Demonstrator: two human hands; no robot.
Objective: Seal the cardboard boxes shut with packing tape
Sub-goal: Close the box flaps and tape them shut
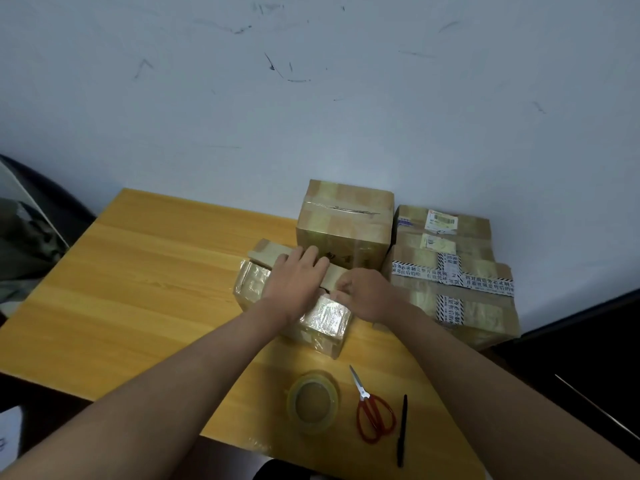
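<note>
Both hands were on the small box (294,306) in the middle of the yellow table (138,289). The left hand (296,277) lay flat over the top with fingers stretched out, pressing a cardboard flap (266,252) down. The right hand (363,294) was right next to it, fingers curled in, pinching at the edge of that flap near the middle seam, though I couldn't tell exactly what the fingertips had hold of. The box already had shiny clear film on its sides.

Just past the left hand's fingertips stood a taller box (344,220), taped across the top and touching the small one. Off to the right of the right hand sat a wide flat box (450,282) with printed black-and-white tape and a couple of labels on it.

On the near side, below the wrists, the tape roll (313,401) was lying flat near the table edge, nobody touching it. Beside it on the right were red-handled scissors (372,410), then a black pen (402,431).
</note>
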